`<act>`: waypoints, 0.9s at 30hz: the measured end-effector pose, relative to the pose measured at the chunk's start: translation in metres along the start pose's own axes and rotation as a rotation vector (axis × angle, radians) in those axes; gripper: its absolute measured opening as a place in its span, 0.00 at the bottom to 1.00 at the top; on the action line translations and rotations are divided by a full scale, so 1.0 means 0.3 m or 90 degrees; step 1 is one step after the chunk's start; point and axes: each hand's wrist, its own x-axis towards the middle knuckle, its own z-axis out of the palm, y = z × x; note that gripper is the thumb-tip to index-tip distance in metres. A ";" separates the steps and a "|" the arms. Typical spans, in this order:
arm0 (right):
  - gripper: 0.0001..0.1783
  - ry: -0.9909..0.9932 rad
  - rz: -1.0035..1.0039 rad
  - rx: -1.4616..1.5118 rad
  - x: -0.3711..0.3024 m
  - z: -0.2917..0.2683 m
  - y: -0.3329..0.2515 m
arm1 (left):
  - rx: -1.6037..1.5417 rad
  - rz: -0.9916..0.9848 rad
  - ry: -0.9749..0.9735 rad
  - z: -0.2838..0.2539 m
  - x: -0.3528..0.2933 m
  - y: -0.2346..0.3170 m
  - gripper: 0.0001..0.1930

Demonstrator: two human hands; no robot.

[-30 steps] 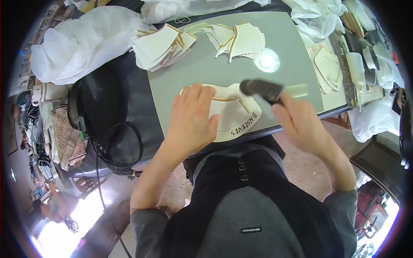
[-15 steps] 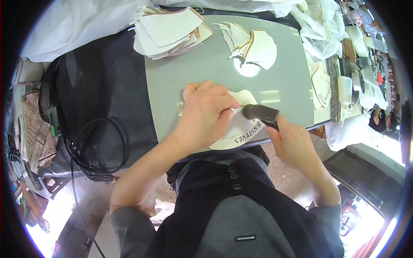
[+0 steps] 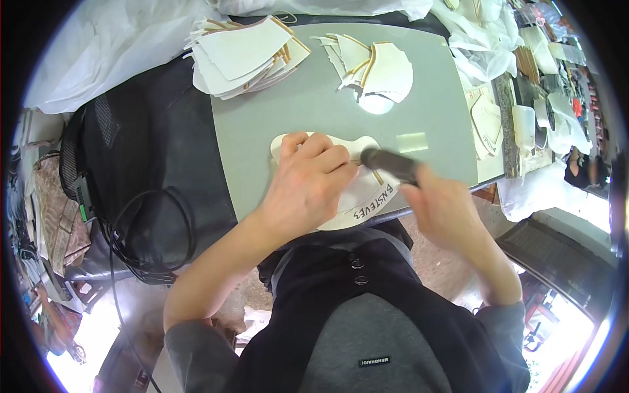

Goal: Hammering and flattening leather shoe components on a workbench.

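Note:
On a grey board (image 3: 295, 105) in front of me lies a white curved template (image 3: 369, 141) with dark lettering along its near rim. A white cut piece (image 3: 357, 193) with a short brown edge strip rests on top of it. My left hand (image 3: 311, 173) is over the template, its fingers curled and pinched at the cut piece; the fingertips are partly hidden. My right hand (image 3: 445, 206) is wrapped around the handle of a dark hammer (image 3: 392, 164). The hammer's round head is down beside my left fingertips, and the handle hand is slightly blurred.
Behind are a thick stack of white cut pieces (image 3: 236, 49) and a smaller fan of brown-edged pieces (image 3: 390, 69). Black cable coils (image 3: 151, 229) lie on the dark surface at left. Another lettered template (image 3: 487, 124) and a white plastic container (image 3: 523, 124) stand at right.
The hammer head has shifted slightly left and its handle has swung flatter. My left fingers have drawn in and moved a little left. The brown strip edge now shows under the hammer.

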 end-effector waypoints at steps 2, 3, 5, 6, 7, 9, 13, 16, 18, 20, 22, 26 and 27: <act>0.18 0.019 -0.055 -0.022 0.010 0.021 0.025 | -0.007 -0.021 -0.018 -0.006 0.003 -0.003 0.14; 0.18 0.034 -0.033 -0.003 0.008 0.004 0.021 | -0.006 -0.019 -0.017 -0.006 0.008 -0.006 0.14; 0.19 0.044 -0.011 0.020 0.000 0.009 0.016 | -0.007 -0.022 -0.006 -0.007 0.002 0.000 0.15; 0.18 0.034 -0.038 -0.023 -0.002 0.031 0.020 | -0.006 -0.023 -0.008 -0.010 -0.002 0.002 0.15; 0.18 0.028 -0.062 -0.068 -0.001 0.042 0.026 | -0.010 -0.023 -0.008 -0.010 0.003 0.000 0.15; 0.18 0.027 -0.044 -0.059 -0.001 0.047 0.035 | -0.013 -0.019 -0.010 -0.014 0.005 -0.008 0.16; 0.18 0.023 -0.020 -0.044 0.000 0.052 0.042 | -0.008 0.023 -0.040 -0.039 -0.018 -0.030 0.16; 0.19 0.012 -0.034 -0.027 0.007 0.041 0.041 | 0.035 0.057 -0.083 -0.049 -0.023 -0.026 0.18; 0.19 0.086 -0.076 0.026 -0.001 0.040 0.020 | 0.035 0.057 -0.093 -0.051 -0.014 -0.032 0.19; 0.19 0.159 -0.115 0.079 -0.008 0.049 0.003 | 0.037 0.061 -0.070 -0.055 -0.010 -0.029 0.20; 0.18 0.016 -0.057 -0.014 -0.004 0.065 0.001 | 0.033 0.057 -0.075 -0.057 -0.019 -0.027 0.20; 0.19 0.098 -0.071 0.082 -0.009 0.059 0.000 | 0.025 0.050 -0.073 -0.065 0.000 -0.025 0.18; 0.19 0.062 -0.069 0.027 -0.011 0.073 0.003 | 0.024 0.051 -0.075 -0.070 -0.003 -0.029 0.18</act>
